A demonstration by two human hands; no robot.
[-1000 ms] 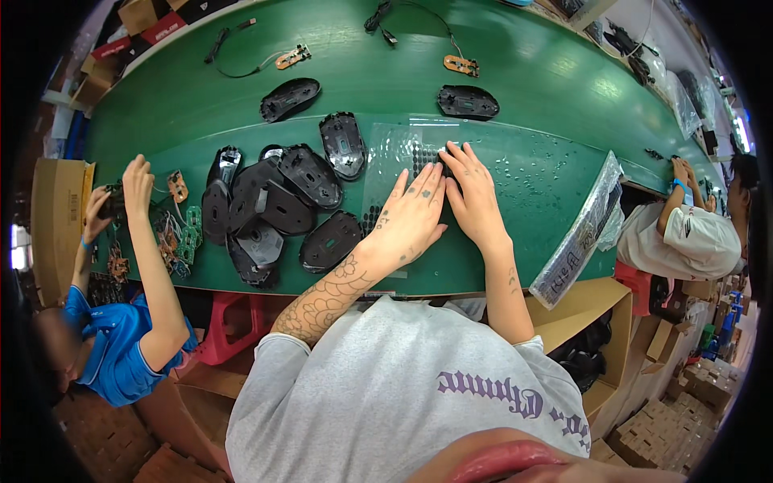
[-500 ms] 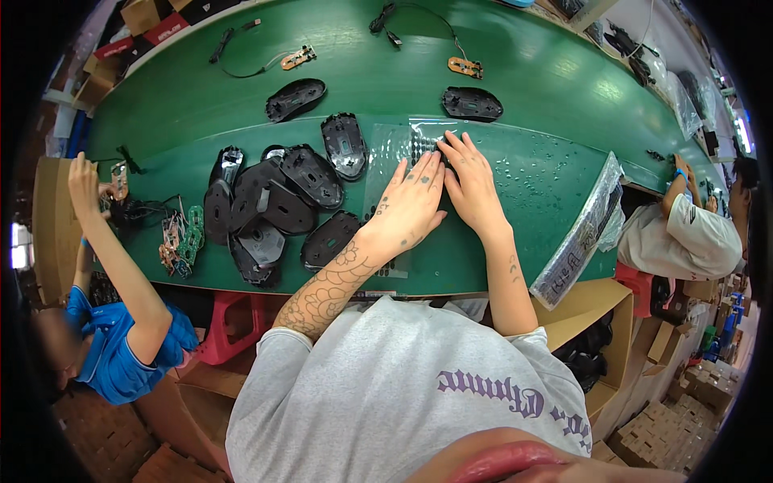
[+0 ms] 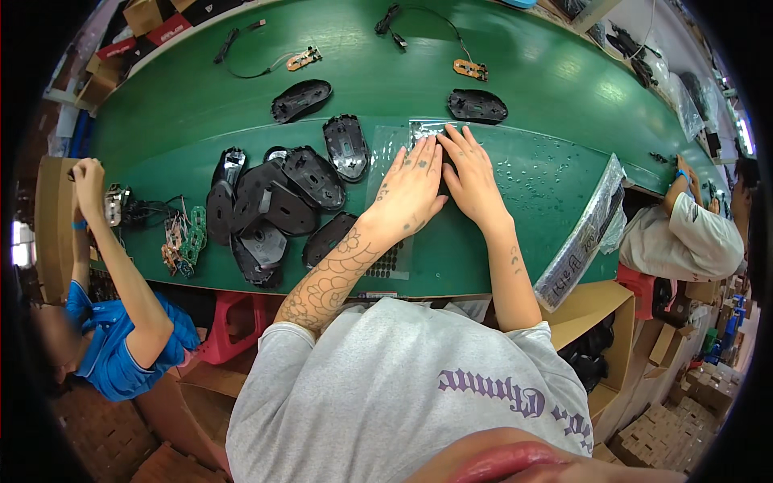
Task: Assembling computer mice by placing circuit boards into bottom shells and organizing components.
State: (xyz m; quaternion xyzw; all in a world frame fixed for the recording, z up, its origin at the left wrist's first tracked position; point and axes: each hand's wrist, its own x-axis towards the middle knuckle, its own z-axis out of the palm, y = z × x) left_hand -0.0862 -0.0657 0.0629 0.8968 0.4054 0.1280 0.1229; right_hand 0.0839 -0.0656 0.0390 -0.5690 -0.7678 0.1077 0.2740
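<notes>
A: What are you touching, and where does it lie?
B: You have the clear dotted sheet [image 3: 386,153] on the desk [image 3: 531,209], partly under your left hand [image 3: 407,189]. Its left margin shows just left of those fingers. How far it runs beneath your right hand [image 3: 477,183] I cannot tell.
A: How do your fingers stand?
B: Yours are straight and laid nearly flat, the left ones close together, the right ones slightly spread. You seem to grasp nothing, though whatever is under your palms is hidden.
A: What has just changed for you?
B: Both your hands have slid a little farther from your body. Dots that showed ahead of your left fingertips are now mostly covered, while dark dots [image 3: 392,262] show more plainly on the near side, beside your left forearm.
A: What does that mean for your work?
B: I'd judge that your pressing or smoothing has shifted toward the sheet's far end; whether it is stuck down, I cannot say.
A: And around you?
B: An upturned mouse shell [image 3: 346,149] sits left of your left fingers, with a pile of black shells [image 3: 262,201] farther left. Beyond your right fingertips lies another shell [image 3: 477,106], then an orange circuit board [image 3: 471,70]. Well right of your fingers is a plastic-wrapped package [image 3: 576,249].
</notes>
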